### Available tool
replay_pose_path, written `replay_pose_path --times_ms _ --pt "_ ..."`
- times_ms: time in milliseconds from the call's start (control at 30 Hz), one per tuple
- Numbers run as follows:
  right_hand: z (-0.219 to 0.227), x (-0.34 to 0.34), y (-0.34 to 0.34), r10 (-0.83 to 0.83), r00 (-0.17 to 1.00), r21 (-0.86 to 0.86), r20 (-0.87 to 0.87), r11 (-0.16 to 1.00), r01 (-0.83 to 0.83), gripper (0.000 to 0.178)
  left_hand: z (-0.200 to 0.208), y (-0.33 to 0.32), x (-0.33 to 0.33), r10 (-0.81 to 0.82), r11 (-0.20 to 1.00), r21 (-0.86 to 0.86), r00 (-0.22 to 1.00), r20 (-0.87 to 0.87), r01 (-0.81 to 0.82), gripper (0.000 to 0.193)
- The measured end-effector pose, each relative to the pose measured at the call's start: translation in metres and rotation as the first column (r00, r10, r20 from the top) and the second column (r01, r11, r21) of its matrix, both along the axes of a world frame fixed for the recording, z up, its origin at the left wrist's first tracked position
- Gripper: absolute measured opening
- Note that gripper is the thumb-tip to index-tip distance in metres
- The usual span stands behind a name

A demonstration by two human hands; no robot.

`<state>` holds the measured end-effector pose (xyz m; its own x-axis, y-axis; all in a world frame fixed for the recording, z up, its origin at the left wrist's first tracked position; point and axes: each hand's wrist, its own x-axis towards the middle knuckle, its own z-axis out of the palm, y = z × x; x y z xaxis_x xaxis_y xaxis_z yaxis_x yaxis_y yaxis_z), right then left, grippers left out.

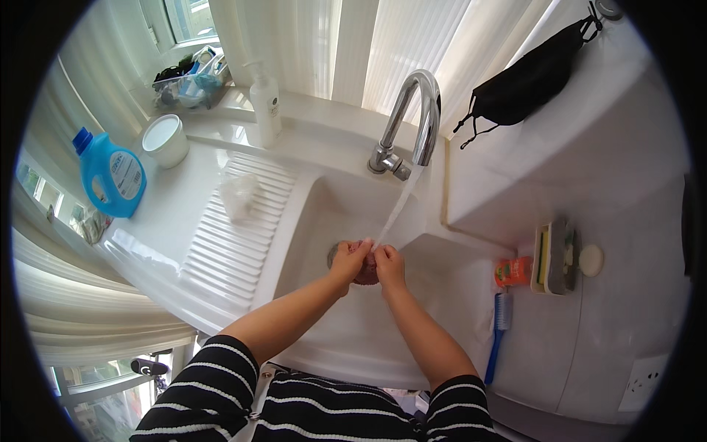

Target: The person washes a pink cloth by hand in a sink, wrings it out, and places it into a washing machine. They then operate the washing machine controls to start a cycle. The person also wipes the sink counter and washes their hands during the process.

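Both hands are low in the white sink [302, 210], close together under the running tap. A bunched, dusky-pink, cloth-like thing [366, 274] with a rough texture hangs between them; its exact kind is hard to make out. My left hand [350, 261] grips its left side, fingers curled. My right hand [389, 267] pinches its upper right part with the fingers closed. From the curved chrome faucet [428, 121] a stream of water [400, 205] falls at the fingertips. Part of the round drain [333, 254] shows behind my left hand.
Left of the basin, a ribbed washboard [221, 250] bears a crumpled clear plastic bag [239, 197]. Beyond stand a blue detergent bottle [118, 177], a white tub [166, 141] and a pump bottle [266, 107]. At right are a blue brush [501, 324], an orange package [513, 272] and a sponge holder [552, 258].
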<state>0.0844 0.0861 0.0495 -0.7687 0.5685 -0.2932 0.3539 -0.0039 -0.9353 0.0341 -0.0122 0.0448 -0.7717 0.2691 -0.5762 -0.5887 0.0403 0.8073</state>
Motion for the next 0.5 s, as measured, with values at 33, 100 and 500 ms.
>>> replay_pose_path --times_ms 33,100,500 --pt "0.013 0.002 0.002 0.037 0.999 0.031 -0.014 0.999 -0.036 0.022 0.023 -0.005 -0.003 -0.073 0.995 0.086 0.98 0.187 0.058 0.03" --pt "0.018 0.006 0.003 0.128 0.989 0.102 -0.081 0.988 -0.119 0.017 0.079 -0.021 -0.011 -0.259 0.952 0.279 0.819 0.512 0.126 0.034" --pt "0.061 -0.015 0.024 0.149 0.968 0.053 0.201 0.985 -0.163 0.041 0.019 0.002 -0.011 -0.059 0.677 0.623 0.816 0.576 -0.391 0.029"
